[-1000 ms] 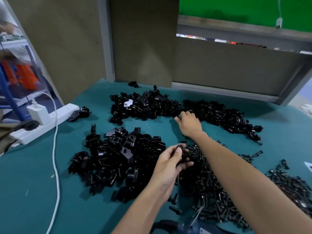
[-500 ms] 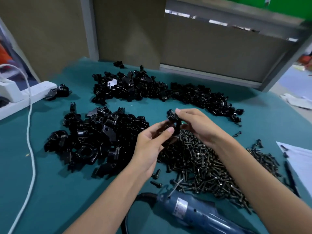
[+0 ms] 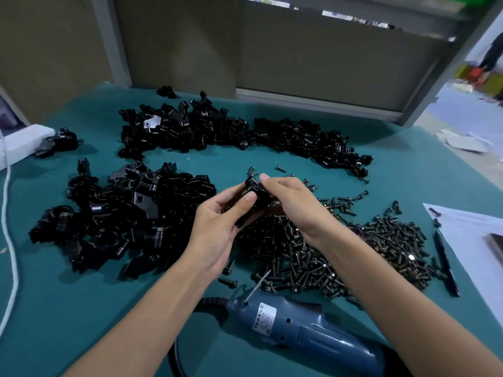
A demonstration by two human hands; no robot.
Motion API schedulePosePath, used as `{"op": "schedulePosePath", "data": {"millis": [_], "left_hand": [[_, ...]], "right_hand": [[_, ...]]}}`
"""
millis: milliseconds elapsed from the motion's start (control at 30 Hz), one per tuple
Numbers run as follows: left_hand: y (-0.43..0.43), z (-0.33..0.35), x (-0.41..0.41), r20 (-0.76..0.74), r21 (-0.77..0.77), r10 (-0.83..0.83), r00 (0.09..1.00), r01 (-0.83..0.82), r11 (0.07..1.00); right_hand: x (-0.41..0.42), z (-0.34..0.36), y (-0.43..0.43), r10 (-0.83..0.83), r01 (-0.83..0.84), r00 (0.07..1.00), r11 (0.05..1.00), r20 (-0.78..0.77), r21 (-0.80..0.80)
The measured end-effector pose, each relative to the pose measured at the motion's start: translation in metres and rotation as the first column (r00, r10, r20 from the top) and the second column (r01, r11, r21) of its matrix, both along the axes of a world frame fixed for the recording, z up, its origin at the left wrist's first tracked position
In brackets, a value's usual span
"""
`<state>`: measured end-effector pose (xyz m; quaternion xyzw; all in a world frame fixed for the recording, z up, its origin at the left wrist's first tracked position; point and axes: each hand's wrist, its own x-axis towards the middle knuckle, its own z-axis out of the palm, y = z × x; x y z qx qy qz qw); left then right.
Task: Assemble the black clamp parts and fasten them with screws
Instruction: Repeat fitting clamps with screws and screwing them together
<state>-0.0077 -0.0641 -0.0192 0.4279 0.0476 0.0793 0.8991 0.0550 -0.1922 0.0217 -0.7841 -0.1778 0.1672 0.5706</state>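
Note:
My left hand (image 3: pixel 217 227) and my right hand (image 3: pixel 294 205) meet above the green table, both pinching black clamp parts (image 3: pixel 254 193) held together between the fingers. How the parts fit is hidden by my fingers. A heap of larger clamp bodies (image 3: pixel 122 219) lies to the left. A long heap of smaller clamp pieces (image 3: pixel 234 134) runs across the back. Black screws (image 3: pixel 326 254) are piled under and right of my hands. A blue electric screwdriver (image 3: pixel 304 330) lies near the front edge.
A white power strip (image 3: pixel 19 144) and white cable (image 3: pixel 9 240) sit at the left edge, one lone clamp (image 3: pixel 58 141) beside the strip. White paper (image 3: pixel 473 240) and a black pen (image 3: pixel 446 262) lie at right. Brown panels wall the back.
My right hand came back from the far heap with a piece and joined my left hand. Both hands now hold the parts together; the view has tilted down, showing the screwdriver.

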Motion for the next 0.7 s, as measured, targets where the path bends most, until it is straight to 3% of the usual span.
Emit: {"op": "schedulePosePath", "data": {"millis": [200,433,567,700], "left_hand": [[0.000,-0.001,0.001,-0.020,0.022,-0.029,0.999,0.029,0.999],[-0.002,0.000,0.003,-0.067,-0.094,-0.049,0.997,0.043,0.995],[-0.001,-0.001,0.003,-0.094,-0.135,-0.072,0.993,0.059,0.989],[0.000,-0.001,0.002,-0.104,-0.136,-0.090,0.991,0.075,0.988]], "right_hand": [[-0.005,0.002,0.001,-0.014,0.019,0.997,0.997,0.070,-0.079],[0.019,0.016,-0.029,-0.097,0.186,0.928,0.957,0.359,-0.221],[0.056,0.017,-0.094,-0.163,0.386,0.846,0.843,0.507,-0.374],[0.073,0.001,-0.157,-0.383,0.534,0.828,0.761,0.409,-0.369]]}}
